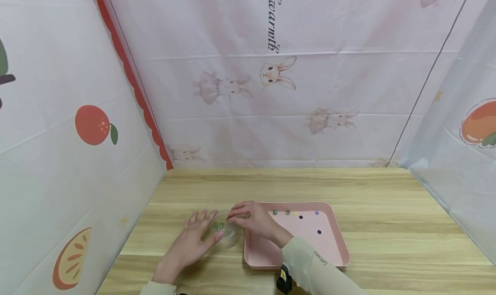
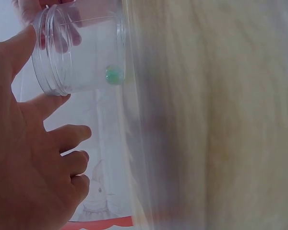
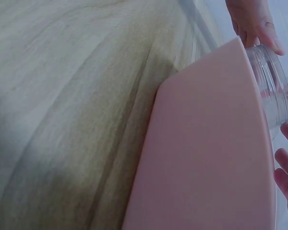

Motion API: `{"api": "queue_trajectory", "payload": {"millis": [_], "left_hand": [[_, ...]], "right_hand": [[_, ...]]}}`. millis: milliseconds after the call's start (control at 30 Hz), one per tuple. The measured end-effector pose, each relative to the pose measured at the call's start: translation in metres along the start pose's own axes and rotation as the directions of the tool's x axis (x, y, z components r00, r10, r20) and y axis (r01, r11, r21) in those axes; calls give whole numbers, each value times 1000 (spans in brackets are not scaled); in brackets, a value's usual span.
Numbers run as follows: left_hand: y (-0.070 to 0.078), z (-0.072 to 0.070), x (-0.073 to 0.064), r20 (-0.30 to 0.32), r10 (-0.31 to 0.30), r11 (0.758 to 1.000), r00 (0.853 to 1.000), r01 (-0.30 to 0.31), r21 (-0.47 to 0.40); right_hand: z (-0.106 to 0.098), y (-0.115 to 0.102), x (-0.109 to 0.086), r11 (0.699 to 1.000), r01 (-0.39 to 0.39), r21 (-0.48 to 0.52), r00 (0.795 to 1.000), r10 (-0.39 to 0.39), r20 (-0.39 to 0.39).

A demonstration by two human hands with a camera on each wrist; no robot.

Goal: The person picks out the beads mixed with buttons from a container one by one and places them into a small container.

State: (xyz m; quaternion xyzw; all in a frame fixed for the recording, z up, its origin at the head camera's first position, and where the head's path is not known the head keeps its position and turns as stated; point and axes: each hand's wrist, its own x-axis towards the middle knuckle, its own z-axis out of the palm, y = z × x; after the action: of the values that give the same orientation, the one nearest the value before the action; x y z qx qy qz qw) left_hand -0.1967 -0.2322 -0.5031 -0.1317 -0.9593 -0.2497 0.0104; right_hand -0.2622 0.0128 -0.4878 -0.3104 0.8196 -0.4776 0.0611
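Observation:
A clear jar (image 1: 229, 242) stands upright on the table left of the pink tray. My left hand (image 1: 190, 245) holds it at the rim, thumb on one side and index finger on the other, as the left wrist view shows. Greenish marbles (image 1: 219, 227) lie inside; one green marble (image 2: 114, 75) shows at the bottom through the wall. Over the jar's mouth, my right hand (image 1: 257, 219) pinches a small brownish thing (image 1: 227, 219), mostly hidden by the fingertips. Its forearm crosses the pink tray (image 1: 302, 254).
In the tray lie two greenish marbles (image 1: 287, 212), a yellow disc (image 1: 296, 214), a blue disc (image 1: 317, 213) and two dark discs (image 1: 319, 232). The tray's raised wall (image 3: 206, 139) stands close beside the jar. Printed curtains (image 1: 232, 135) enclose the wooden table (image 1: 387, 226).

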Motion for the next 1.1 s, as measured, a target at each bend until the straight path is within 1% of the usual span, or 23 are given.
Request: {"api": "queue_trajectory", "payload": {"millis": [133, 267, 367, 433, 600, 667, 800, 967, 1100], "left_hand": [[0, 0, 1, -1, -6, 1000, 1000, 6, -5], [1, 0, 2, -1, -14, 1000, 1000, 14, -3], [1, 0, 1, -7, -17, 1000, 1000, 17, 0], [1, 0, 1, -11, -19, 1000, 1000, 19, 3], [1, 1, 0, -6, -15, 1000, 1000, 15, 6], [2, 1, 0, -1, -14, 1000, 1000, 14, 6], [2, 0, 0, 7, -15, 1000, 1000, 15, 3], [1, 0, 1, 14, -15, 1000, 1000, 15, -9], [0, 1, 1, 3, -19, 1000, 1000, 19, -17]], "right_hand": [[-3, 1, -2, 1000, -5, -10, 1000, 5, -18], [-15, 4, -5, 1000, -19, -10, 998, 19, -61], [-31, 8, -9, 999, -35, 12, 994, 36, -104], [-42, 12, -12, 999, -47, 8, 990, 48, -133], [-73, 23, -23, 994, -102, -41, 974, 91, -207], [-84, 28, -29, 991, -128, -49, 968, 114, -225], [-101, 36, -41, 984, -169, -62, 961, 151, -231], [-114, 48, -57, 973, -204, -109, 958, 175, -225], [-119, 54, -65, 945, -265, -191, 948, 219, -231]]}}
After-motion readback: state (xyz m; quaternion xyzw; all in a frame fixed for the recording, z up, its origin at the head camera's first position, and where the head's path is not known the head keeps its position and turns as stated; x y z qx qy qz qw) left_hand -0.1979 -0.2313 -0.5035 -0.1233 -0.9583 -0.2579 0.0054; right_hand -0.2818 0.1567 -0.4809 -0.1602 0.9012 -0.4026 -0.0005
